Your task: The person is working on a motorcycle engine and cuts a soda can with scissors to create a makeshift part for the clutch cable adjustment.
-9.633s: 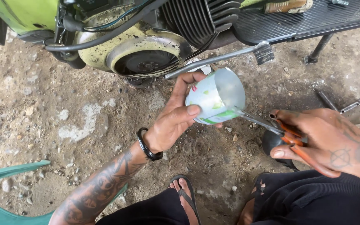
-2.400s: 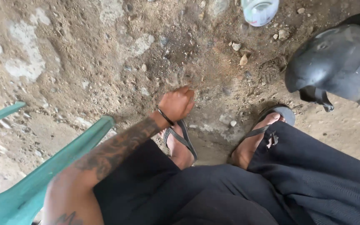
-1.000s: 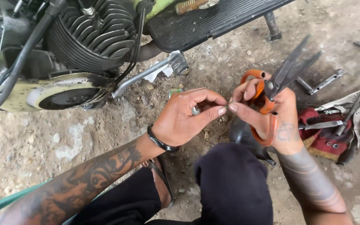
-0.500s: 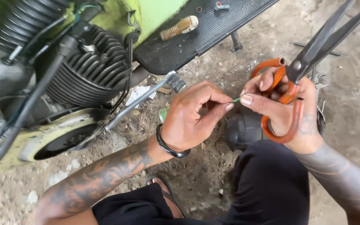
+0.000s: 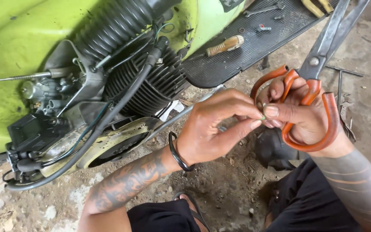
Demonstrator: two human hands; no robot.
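Note:
My left hand [image 5: 213, 129] and my right hand [image 5: 299, 116] meet at the fingertips, pinching a tiny greenish piece [image 5: 263, 116] between them. Large scissors with orange handles [image 5: 310, 92] hang looped over my right hand's fingers, their grey blades pointing up and to the right. A black band circles my left wrist. Both hands hover above the dirt ground, in front of the exposed engine [image 5: 147, 81] of a green scooter [image 5: 18, 47].
The scooter's black ribbed footboard [image 5: 254, 47] holds a wooden-handled screwdriver [image 5: 225, 45] and small metal parts. A black cable [image 5: 108, 124] runs across the engine. A dark rounded cover [image 5: 275, 150] lies on the ground under my hands. My knees in black trousers sit below.
The view has swung further left and closer onto the engine. My hands stay joined at the fingertips on the small piece, scissors still hooked on my right hand.

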